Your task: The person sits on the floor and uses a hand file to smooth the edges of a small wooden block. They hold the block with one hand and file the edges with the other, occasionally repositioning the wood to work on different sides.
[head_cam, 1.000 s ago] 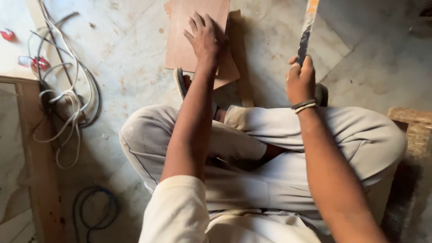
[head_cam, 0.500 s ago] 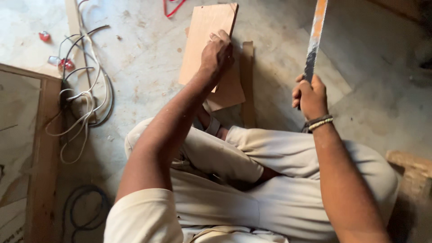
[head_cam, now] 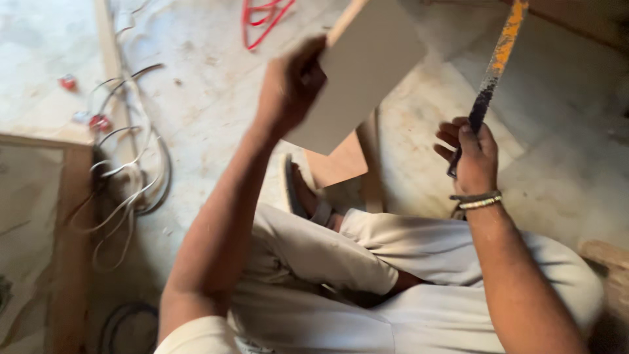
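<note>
1. Here the left hand (head_cam: 288, 88) grips a pale flat board (head_cam: 363, 72) by its edge, fingers clenched on it, holding it tilted above the floor (head_cam: 196, 78).
2. The right hand (head_cam: 473, 157) is closed around a long narrow blade (head_cam: 495, 65) — yellow above, dark below — pointing upward.
3. Beneath the board lies a brown panel (head_cam: 337, 164) — near a sandalled foot (head_cam: 301, 193); white cables (head_cam: 131, 177) lie left.

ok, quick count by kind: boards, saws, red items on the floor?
Boards: 2, a pale board lifted in the left hand and a brown board on the floor.
Saws: 1, a saw blade in the right hand.
Red items: 3, red cable, two small red pieces.
Total: 6
</note>
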